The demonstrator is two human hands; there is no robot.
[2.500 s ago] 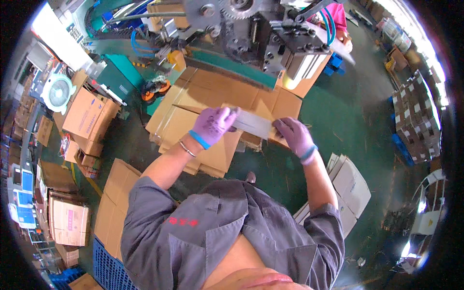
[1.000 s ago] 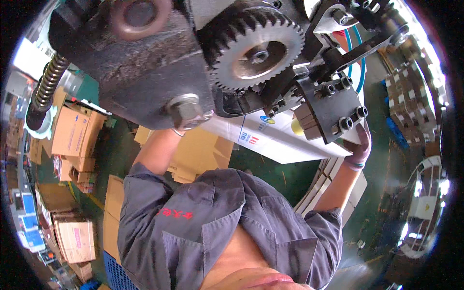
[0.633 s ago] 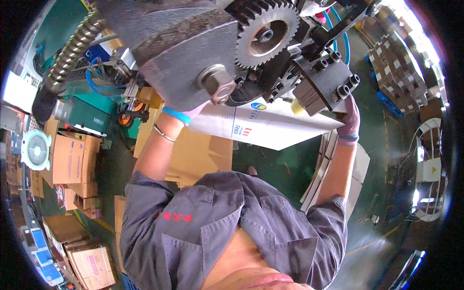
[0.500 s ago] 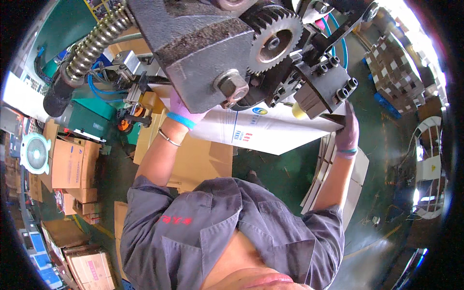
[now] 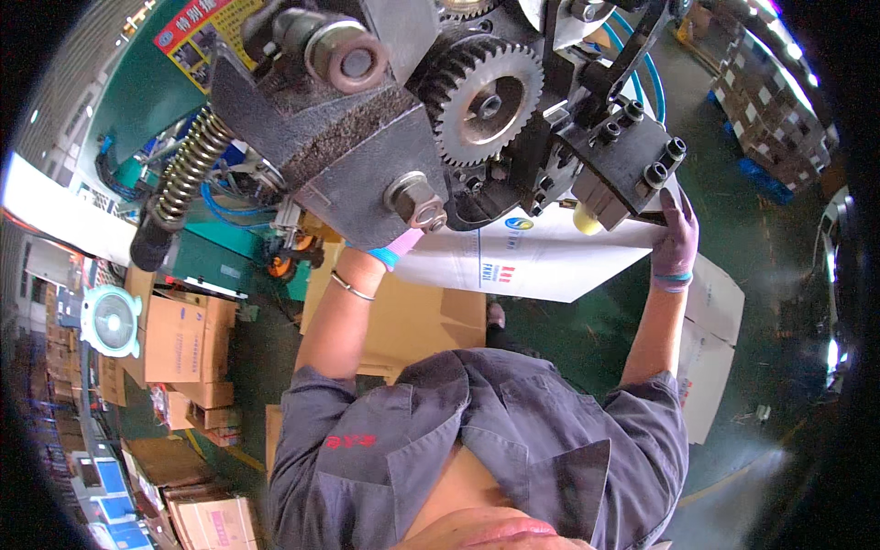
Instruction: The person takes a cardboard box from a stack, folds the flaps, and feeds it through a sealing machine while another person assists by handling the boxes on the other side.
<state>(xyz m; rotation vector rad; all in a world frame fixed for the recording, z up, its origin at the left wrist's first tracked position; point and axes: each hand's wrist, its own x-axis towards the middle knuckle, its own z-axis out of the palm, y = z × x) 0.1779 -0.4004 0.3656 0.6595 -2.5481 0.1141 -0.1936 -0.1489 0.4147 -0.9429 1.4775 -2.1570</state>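
Flat white cardboard sheet with small blue and red print (image 5: 541,261) sits at centre frame, held up under the dark cast-metal machine head with its toothed gear wheel (image 5: 486,96) in the upper middle. Judged: light, stiff across the face but easy to crease at its folds, fairly smooth; wide enough to sag or twist if held at one point. Best taken at two opposite edges, as here.

Right hand (image 5: 676,240), purple-gloved with a blue cuff, centre right: fingers curled closed over the sheet's right edge, just below the black bolted bracket (image 5: 632,170).

Left hand (image 5: 396,249), pink-gloved with a blue cuff, centre left: mostly hidden behind the machine's big hex nut (image 5: 414,200); it meets the sheet's left end, but how far the fingers are closed cannot be told.

Below the sheet, a stack of flattened brown cartons (image 5: 412,321). White flat sheets (image 5: 710,348) lie at lower right on the green floor (image 5: 770,229).
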